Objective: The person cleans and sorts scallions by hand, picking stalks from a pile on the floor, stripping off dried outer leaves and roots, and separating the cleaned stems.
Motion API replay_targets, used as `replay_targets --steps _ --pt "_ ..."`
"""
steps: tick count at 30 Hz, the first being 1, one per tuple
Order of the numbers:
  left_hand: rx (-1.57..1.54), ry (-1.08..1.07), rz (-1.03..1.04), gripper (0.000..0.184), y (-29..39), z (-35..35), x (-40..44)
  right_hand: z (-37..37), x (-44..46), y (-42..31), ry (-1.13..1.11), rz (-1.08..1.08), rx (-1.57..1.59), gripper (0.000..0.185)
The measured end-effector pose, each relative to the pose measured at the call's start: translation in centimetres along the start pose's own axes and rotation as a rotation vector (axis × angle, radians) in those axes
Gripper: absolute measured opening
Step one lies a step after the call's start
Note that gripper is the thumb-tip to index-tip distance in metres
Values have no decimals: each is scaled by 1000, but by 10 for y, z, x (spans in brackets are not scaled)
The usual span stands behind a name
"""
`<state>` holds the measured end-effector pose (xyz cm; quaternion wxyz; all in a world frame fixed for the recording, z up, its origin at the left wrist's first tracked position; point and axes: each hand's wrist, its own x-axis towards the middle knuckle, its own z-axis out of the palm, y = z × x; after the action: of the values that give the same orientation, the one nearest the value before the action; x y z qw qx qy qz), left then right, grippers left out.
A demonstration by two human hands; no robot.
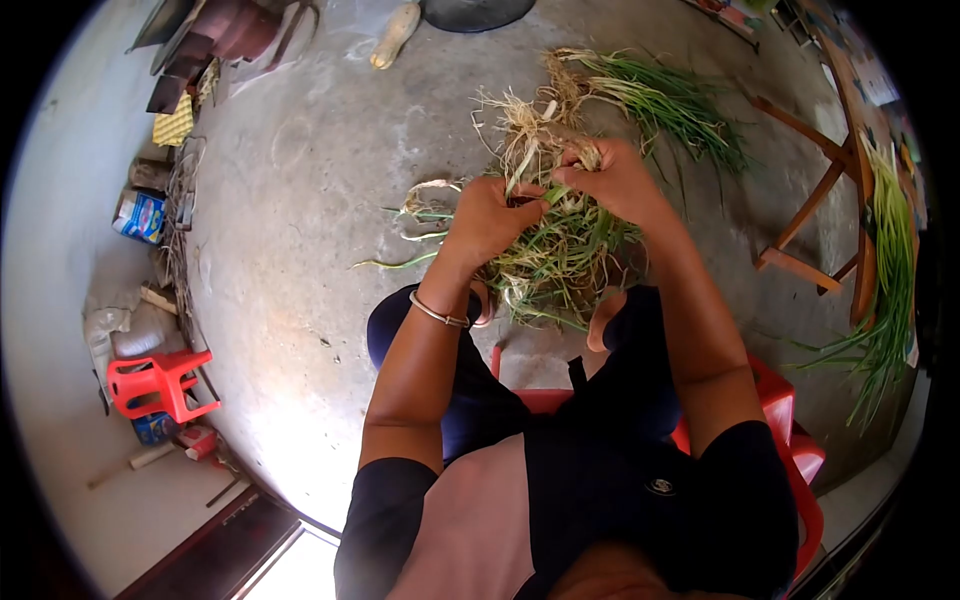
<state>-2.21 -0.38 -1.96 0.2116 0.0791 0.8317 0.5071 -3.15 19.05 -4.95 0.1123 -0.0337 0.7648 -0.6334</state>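
In front of my knees, my left hand (490, 220) is closed, thumb and fingers pinched on a green onion (554, 194). Opposite it, my right hand (612, 180) is bent over the same stalk, its fingertips closed on it. Dry roots show at the right fingers, but whether they belong to this stalk I cannot tell. Below both hands lies a heap of green and yellowed onion leaves (560, 262) on the floor between my feet. Just beyond the hands are pale, stringy onion roots (527, 125). A bunch of green onions (675, 100) spreads to the far right.
Several loose stalks (405, 262) lie left of the heap. A tan gourd (396, 36) rests near a dark round pan (478, 10). More long green onions (888, 250) hang by a wooden frame (810, 200) at right. A red plastic stool (160, 383) stands by the left wall.
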Motion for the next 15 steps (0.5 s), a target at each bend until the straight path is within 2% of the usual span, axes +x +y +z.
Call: replay_targets --steps 2,8,10,12,14,15 --pt "-64 -4 45 20 0 1 0 -2 0 0 52 -11 -9 17" --pt "-57 -61 1 16 5 -6 -2 -15 0 -7 168 94 -205 17" --pt "-66 -78 8 15 5 -10 -5 -21 4 -1 419 -131 -539 17" --pt "-77 -100 15 15 3 -13 -6 -39 9 2 490 -71 -552 17" --pt "-269 -40 -19 18 -4 -14 -7 -50 8 2 556 -16 -563 17" --pt "-267 -37 -17 18 -6 -14 -7 -54 8 1 552 21 -396 17"
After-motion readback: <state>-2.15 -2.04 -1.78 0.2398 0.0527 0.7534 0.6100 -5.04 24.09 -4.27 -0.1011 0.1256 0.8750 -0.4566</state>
